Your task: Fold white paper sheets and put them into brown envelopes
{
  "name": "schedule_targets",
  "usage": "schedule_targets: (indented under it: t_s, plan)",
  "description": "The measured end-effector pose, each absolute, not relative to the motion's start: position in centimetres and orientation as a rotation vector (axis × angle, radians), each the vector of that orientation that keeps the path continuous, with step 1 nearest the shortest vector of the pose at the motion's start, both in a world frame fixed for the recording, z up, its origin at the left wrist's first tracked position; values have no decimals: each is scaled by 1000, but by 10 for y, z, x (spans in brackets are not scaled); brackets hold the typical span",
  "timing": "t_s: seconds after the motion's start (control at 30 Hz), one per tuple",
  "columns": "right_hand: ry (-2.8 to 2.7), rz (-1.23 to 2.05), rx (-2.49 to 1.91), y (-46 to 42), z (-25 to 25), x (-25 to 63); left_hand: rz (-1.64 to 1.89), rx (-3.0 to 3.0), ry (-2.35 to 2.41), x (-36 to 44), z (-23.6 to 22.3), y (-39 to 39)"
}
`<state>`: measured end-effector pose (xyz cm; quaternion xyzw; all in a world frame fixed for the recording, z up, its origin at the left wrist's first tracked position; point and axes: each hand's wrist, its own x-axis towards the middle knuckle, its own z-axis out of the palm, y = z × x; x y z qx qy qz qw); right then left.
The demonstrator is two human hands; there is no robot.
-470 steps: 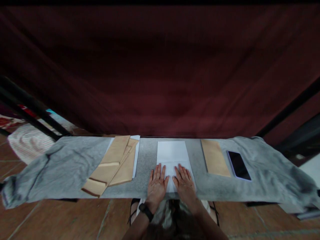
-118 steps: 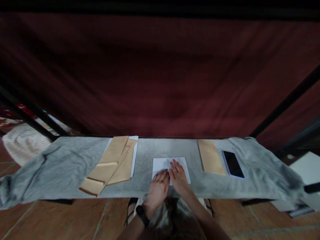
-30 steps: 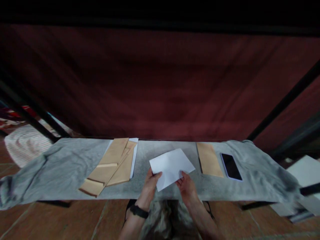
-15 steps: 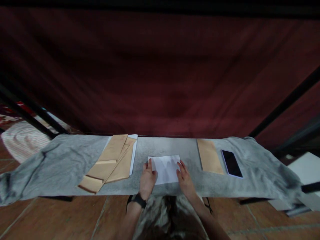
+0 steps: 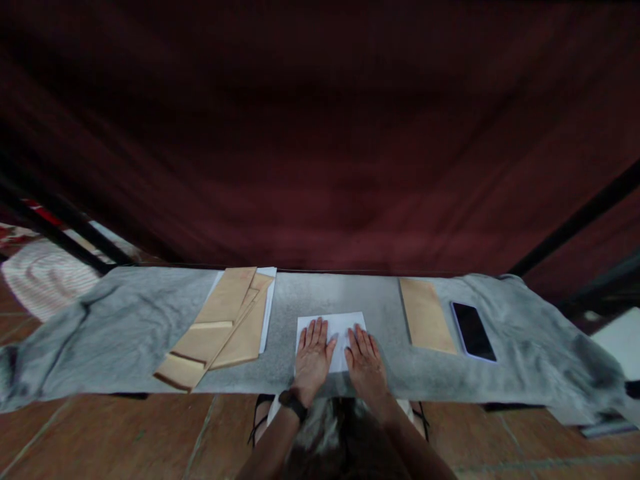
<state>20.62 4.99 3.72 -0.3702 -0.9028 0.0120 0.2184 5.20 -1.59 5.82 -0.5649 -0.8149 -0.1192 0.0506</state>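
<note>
A white sheet of paper [image 5: 338, 325] lies flat on the grey cloth in front of me, partly covered by both hands. My left hand [image 5: 313, 353], with a dark watch [image 5: 293, 403] at its wrist, rests palm down on the left half of the sheet, fingers stretched forward. On the right half lies my right hand [image 5: 366, 360], also palm down with its fingers extended. Neither hand grips anything. Off to the left are several overlapping brown paper envelopes [image 5: 227, 293] on top of white paper [image 5: 269, 313]. One more brown envelope [image 5: 427, 317] lies flat to the right.
A phone [image 5: 474, 331] with a purple edge lies right of the single envelope. Grey cloth [image 5: 130, 327] covers the narrow table. Behind it hangs a dark red curtain [image 5: 320, 167], with dark bars [image 5: 575, 213] slanting at both sides. Tiled floor [image 5: 165, 433] shows below.
Both hands have moved inward from the paper's side edges and now lie flat on top of it. The paper stays in nearly the same place.
</note>
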Motion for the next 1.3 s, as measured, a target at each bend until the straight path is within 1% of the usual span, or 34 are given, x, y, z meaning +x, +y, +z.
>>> schedule_targets:
  t_s: [0.17, 0.3, 0.4, 0.6, 0.83, 1.0, 1.1, 1.3]
  plan:
    - [-2445, 110, -1181, 58, 47, 185, -292, -1682, -2440, 44, 57, -23]
    - [-2566, 246, -979, 67, 54, 152, -242, -1716, -2446, 44, 58, -21]
    - [-2612, 243, -920, 73, 48, 142, -240, -1719, -2462, 44, 58, -21]
    - [-2577, 117, -1007, 84, 32, 159, -298, -1710, -2462, 44, 58, -22]
    - [-2546, -5, -1143, 95, 29, 190, -334, -1700, -2471, 44, 59, -22]
    - [-2577, -9, -1192, 94, 33, 195, -325, -1674, -2506, 45, 56, -20]
    - [-2595, 10, -1220, 92, 35, 193, -331, -1631, -2554, 59, 58, -9]
    - [-2606, 39, -1232, 91, 36, 194, -409, -1753, -2553, 84, 60, 18]
